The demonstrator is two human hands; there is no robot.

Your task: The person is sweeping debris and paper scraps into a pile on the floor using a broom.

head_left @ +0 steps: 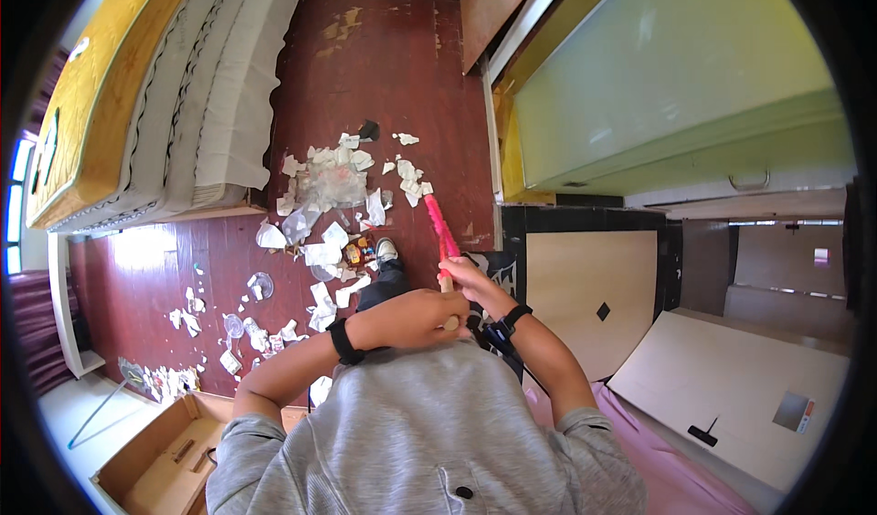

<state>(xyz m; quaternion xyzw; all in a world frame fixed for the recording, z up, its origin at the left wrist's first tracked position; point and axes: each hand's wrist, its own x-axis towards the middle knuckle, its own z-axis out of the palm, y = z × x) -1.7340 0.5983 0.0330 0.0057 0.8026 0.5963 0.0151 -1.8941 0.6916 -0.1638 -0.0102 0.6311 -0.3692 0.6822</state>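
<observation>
A broom-like stick with a pale wooden handle and a bright pink lower part (438,225) slants down and away from my body. My left hand (413,319) is wrapped round the handle near its top end. Lower down, my right hand (468,277) grips the same stick. Its far tip meets white paper scraps (413,186) on the dark red floor. Left of the stick lies a wide pile of torn paper and clear plastic (333,179). A shoe (387,250) of mine stands beside a brown and orange wrapper (357,251).
A bed with a yellow mattress (96,90) fills the left. Along the right stand a pale green cabinet (676,104) and a cream panel (589,286). An open wooden drawer (146,456) sits at lower left, near more scraps (174,383) and plastic lids (261,285).
</observation>
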